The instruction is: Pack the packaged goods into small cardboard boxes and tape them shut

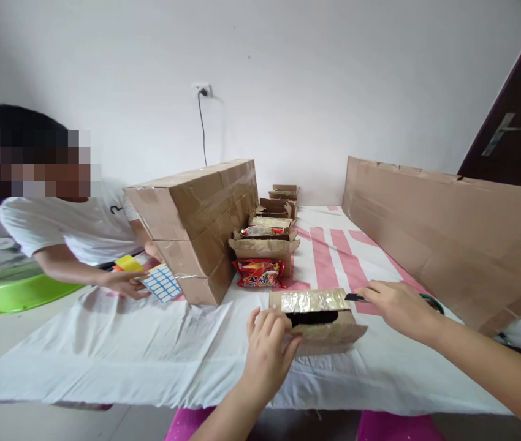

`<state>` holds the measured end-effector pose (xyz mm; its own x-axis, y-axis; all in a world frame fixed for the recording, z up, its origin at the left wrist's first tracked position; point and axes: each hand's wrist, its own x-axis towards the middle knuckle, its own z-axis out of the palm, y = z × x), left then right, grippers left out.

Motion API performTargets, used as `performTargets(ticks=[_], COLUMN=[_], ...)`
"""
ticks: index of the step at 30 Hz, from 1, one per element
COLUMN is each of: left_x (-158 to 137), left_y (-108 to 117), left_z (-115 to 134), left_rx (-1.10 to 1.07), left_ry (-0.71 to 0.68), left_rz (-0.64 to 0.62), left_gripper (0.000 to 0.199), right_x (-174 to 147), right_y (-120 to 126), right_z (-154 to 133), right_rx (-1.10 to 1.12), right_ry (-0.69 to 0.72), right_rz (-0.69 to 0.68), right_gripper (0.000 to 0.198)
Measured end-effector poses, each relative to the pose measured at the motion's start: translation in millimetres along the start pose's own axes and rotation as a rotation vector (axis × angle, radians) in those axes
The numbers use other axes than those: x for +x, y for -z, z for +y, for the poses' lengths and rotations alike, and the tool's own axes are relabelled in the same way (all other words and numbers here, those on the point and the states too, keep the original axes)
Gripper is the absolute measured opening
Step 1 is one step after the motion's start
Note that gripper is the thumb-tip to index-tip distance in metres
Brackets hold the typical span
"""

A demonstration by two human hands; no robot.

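Note:
A small cardboard box [320, 337] lies in front of me on the table. Its top slit gapes dark, and shiny clear tape [313, 301] covers the flap behind it. My left hand [267, 343] grips the box's left end, fingers curled over the edge and thumb at the front flap. In my right hand [396, 306] is a slim black tool [355, 297] with an angled tip, resembling a utility knife. That tip is beside the box's back right corner; I cannot tell whether it touches. A red snack packet [259, 273] lies just behind the box.
Behind the packet runs a row of open cardboard boxes [265, 248]. Stacked taped boxes [200, 226] stand left of it, a long cardboard panel [444, 233] at right. Across the left side, a person's hand [127, 283] holds a blue-and-white label sheet [163, 283]. A cloth [104, 361] covers the table.

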<state>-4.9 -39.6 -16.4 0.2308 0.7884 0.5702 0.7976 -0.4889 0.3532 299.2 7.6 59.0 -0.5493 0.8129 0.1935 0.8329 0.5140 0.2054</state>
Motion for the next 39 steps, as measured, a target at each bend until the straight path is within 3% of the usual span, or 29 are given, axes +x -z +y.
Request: performTargets(ticks=[3, 5, 10, 17, 21, 26, 28, 31, 33, 35, 39], left_x=[-24.9, -34.2, -27.9, -14.5, -15.8, -7.4, -1.7, 2.7, 0.7, -4.6, -15.9], left_y=[0.6, 0.7, 2.0, -3.3, -4.6, -0.2, 1.8, 3.4, 3.8, 4.9, 8.9], left_z=[1.2, -1.4, -5.7, -2.0, -2.3, 3.2, 8.7, 17.8, 21.8, 22.9, 17.7], left_rx=[-0.079, -0.115, -0.172, -0.084, 0.01, 0.135, 0.191, 0.246, 0.281, 0.332, 0.394], left_ry=[-0.212, -0.259, -0.205, -0.18, -0.176, -0.096, -0.074, -0.059, -0.037, 0.002, 0.105], left_rz=[0.013, -0.021, -0.063, -0.115, -0.207, -0.401, -0.474, -0.54, -0.518, -0.444, -0.339], left_gripper=[0.007, 0.001, 0.011, 0.019, 0.025, 0.043, 0.041, 0.026, 0.024, 0.029, 0.033], right_x=[-19.2, -31.0, -52.7, -67.4, -64.3, -38.5, -24.4, -6.4, 0.6, 3.1, -0.7], right_y=[-32.5, -59.3, -111.2, -138.2, -134.7, -93.7, -69.9, -44.5, -39.2, -39.7, -38.3], right_z=[5.4, 5.6, -10.7, -31.5, -24.7, -24.7, -36.4, -60.8, -74.4, -81.8, -78.9], right_rx=[0.146, 0.255, 0.392, 0.31, 0.317, 0.407, 0.463, 0.487, 0.412, 0.297, 0.136], right_ry=[-0.192, -0.269, -0.318, -0.286, -0.216, -0.205, -0.129, 0.136, 0.234, 0.217, 0.139], right_rz=[-0.053, -0.104, -0.191, -0.18, -0.14, 0.241, 0.336, 0.227, 0.116, 0.072, 0.134], right_gripper=[0.045, 0.039, 0.031, 0.033, 0.031, 0.03, 0.03, 0.029, 0.025, 0.018, 0.016])
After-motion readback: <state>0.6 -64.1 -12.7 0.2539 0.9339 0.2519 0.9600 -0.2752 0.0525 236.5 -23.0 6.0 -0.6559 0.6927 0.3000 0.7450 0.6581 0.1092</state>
